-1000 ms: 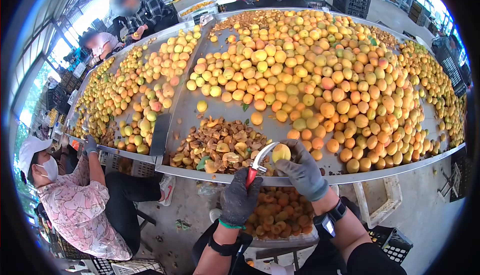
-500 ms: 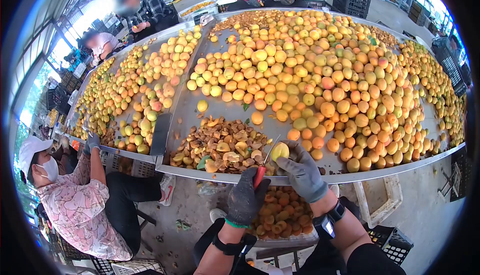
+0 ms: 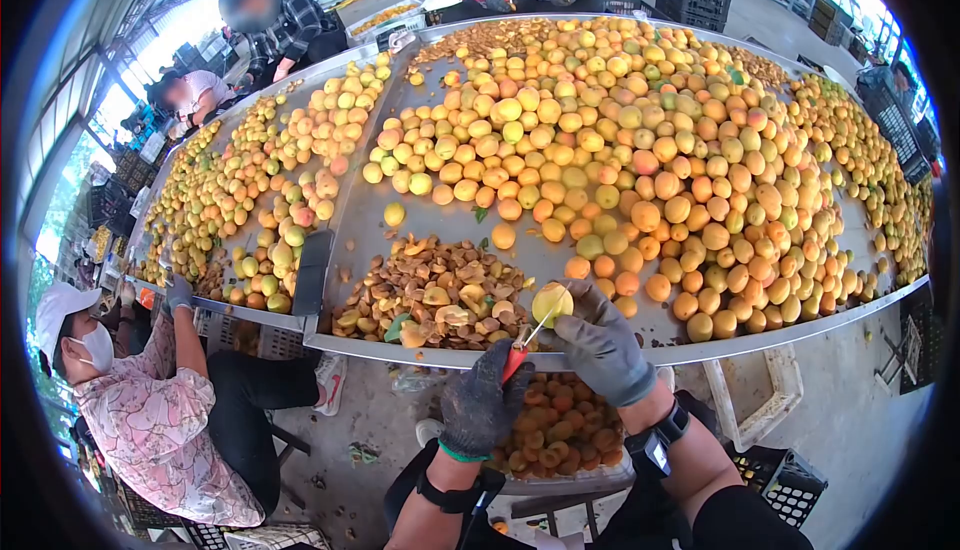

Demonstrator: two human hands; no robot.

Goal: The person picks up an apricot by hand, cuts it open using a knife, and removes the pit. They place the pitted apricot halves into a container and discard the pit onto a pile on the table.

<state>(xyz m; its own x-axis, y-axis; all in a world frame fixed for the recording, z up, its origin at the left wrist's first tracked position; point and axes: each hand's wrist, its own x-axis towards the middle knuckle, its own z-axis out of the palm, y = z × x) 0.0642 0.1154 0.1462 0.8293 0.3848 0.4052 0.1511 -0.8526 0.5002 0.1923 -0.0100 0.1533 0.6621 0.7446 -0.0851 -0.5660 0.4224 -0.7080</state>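
My left hand (image 3: pixel 483 402), in a dark grey glove, grips a red-handled knife (image 3: pixel 525 346) with a thin curved blade. My right hand (image 3: pixel 603 346), also gloved, holds a yellow apricot (image 3: pixel 551 302) at the near rim of the metal table (image 3: pixel 760 342). The blade tip touches the apricot's underside. Just left of the fruit lies a heap of brown pits and scraps (image 3: pixel 437 288). Below my hands stands a container of halved apricots (image 3: pixel 555 432). A big pile of whole apricots (image 3: pixel 640 150) covers the table beyond.
A masked person in a white cap and floral top (image 3: pixel 150 405) sits at my left, one gloved hand on the neighbouring tray (image 3: pixel 250 312). Other people work at the far side. Black crates (image 3: pixel 785 480) and a white tray (image 3: pixel 770 405) lie on the floor at right.
The knife blade, first curved over the apricot's left side, has swung down beneath it. My left hand has dropped slightly. The neighbour's hand stays on the tray rim.
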